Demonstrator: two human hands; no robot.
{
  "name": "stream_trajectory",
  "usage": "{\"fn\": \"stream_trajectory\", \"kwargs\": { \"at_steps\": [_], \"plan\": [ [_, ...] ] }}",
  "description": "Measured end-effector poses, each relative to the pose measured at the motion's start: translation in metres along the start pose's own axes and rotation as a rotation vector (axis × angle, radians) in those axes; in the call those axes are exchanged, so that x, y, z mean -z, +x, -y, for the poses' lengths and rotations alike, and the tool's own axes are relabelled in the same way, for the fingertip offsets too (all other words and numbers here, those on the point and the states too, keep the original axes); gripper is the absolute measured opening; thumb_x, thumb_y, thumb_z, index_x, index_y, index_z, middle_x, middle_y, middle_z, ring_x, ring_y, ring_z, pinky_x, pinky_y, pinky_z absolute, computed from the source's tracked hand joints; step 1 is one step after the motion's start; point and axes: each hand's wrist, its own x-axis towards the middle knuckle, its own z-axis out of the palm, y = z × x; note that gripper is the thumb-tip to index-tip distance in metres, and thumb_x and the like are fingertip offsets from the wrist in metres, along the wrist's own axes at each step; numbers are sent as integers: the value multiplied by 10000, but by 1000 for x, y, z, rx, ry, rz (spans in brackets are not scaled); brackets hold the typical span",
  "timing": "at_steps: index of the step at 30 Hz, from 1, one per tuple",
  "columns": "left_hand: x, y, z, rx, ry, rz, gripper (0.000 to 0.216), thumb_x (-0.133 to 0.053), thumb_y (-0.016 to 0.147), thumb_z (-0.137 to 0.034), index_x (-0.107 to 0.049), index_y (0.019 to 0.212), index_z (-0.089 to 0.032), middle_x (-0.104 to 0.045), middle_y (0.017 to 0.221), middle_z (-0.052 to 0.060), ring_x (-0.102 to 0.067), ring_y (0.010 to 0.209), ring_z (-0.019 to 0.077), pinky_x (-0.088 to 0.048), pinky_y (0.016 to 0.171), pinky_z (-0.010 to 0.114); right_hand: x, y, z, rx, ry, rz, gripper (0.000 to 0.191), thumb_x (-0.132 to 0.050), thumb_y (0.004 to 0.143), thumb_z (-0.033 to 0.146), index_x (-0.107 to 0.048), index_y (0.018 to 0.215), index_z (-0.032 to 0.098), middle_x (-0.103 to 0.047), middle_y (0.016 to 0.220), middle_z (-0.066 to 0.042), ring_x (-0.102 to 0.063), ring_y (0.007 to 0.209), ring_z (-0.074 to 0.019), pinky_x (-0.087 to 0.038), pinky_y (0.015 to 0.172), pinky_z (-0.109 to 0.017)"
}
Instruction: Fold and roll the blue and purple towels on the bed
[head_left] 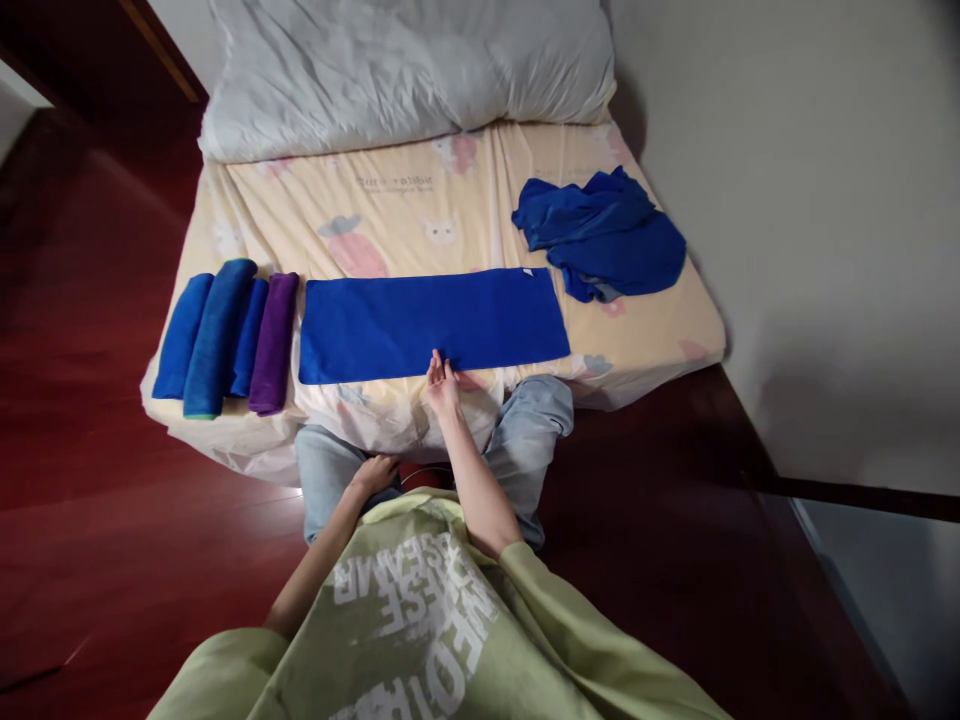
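Note:
A blue towel (431, 325) lies flat on the bed as a long rectangle, with a small white tag at its far right corner. My right hand (441, 382) is at the towel's near edge, palm turned up and fingers apart, with nothing in it. Its fingertips overlap the edge; whether they press on the cloth I cannot tell. My left hand (377, 474) rests on my left thigh, holding nothing, its fingers laid out and partly hard to see. Left of the flat towel are several rolled towels, blue ones (217, 340) and a purple one (274, 343).
A crumpled heap of blue cloth (607, 235) lies at the bed's right side. A grey-white quilt (412, 70) is bunched across the back. The bed's patterned sheet (450, 245) shows between them. A wall (810, 200) stands close on the right.

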Motion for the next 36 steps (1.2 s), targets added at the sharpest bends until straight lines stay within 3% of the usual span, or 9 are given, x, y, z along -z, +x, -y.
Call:
{"fn": "stream_trajectory", "kwargs": {
  "at_steps": [3, 6, 12, 15, 18, 23, 26, 31, 36],
  "plan": [
    [11, -1, -10, -100, -42, -60, 353, -447, 935, -216, -716, 1163, -190, -738, 1177, 100, -678, 1111, 248, -504, 980, 323, -2, 1, -3, 12, 6, -65, 263, -450, 1021, 165, -698, 1111, 180, -603, 1450, -36, -665, 1172, -62, -604, 851, -161],
    [55, 2, -25, -258, -131, -81, 327, -458, 929, -232, -751, 1067, -188, -774, 1001, 65, -715, 922, 209, -531, 885, 292, 0, 2, -6, 29, 14, -66, 240, -462, 1008, 159, -699, 1036, 187, -612, 1441, -26, -676, 1140, -58, -610, 841, -168],
    [219, 50, -65, -378, -208, -282, 334, -478, 930, -314, -748, 1056, -164, -764, 836, 44, -697, 693, 156, -531, 682, 228, 6, 3, -9, 30, -4, -64, 213, -526, 974, 191, -722, 1056, 207, -673, 1361, -8, -701, 1075, -67, -604, 839, -160],
    [293, 99, -82, -246, -155, -407, 341, -453, 913, -248, -750, 1036, -136, -758, 819, 56, -671, 615, 148, -530, 642, 230, 8, 6, -11, 22, -44, -84, 205, -542, 974, 243, -729, 1055, 226, -640, 1407, 3, -703, 1065, -78, -604, 867, -190],
    [341, 153, -95, -72, -105, -370, 367, -452, 893, -182, -737, 1115, -118, -759, 844, 79, -676, 615, 151, -535, 632, 231, 11, 8, -13, 39, -105, -60, 213, -539, 981, 292, -735, 1058, 260, -602, 1450, 12, -693, 1091, -96, -594, 928, -246],
    [372, 223, -105, 139, -75, -258, 507, -452, 934, -194, -550, 1426, -122, -764, 949, 127, -700, 677, 176, -553, 674, 266, 11, 6, -14, 16, -132, -62, 234, -513, 999, 323, -716, 1114, 300, -587, 1467, 24, -681, 1082, -101, -581, 876, -252],
    [376, 247, -104, 175, 28, -241, 534, -492, 934, -237, -517, 1452, -112, -755, 870, 120, -696, 677, 194, -558, 714, 297, 8, 4, -11, -22, -78, -70, 229, -512, 1002, 318, -717, 1101, 297, -611, 1440, 28, -684, 1038, -100, -572, 829, -233],
    [381, 268, -101, 176, 88, -286, 268, -615, 831, -214, -755, 1005, -67, -663, 625, 97, -659, 625, 206, -544, 703, 303, 3, 2, -6, -57, -35, -82, 234, -497, 1013, 304, -724, 1069, 300, -624, 1424, 44, -684, 1029, -98, -564, 826, -226],
    [383, 278, -93, 168, 0, -261, 177, -653, 792, -219, -712, 659, -118, -532, 450, 59, -599, 509, 189, -511, 614, 292, 1, 1, -5, -47, -86, -112, 248, -479, 1014, 298, -721, 1067, 294, -626, 1422, 34, -683, 1073, -123, -578, 831, -253]
  ]
}}
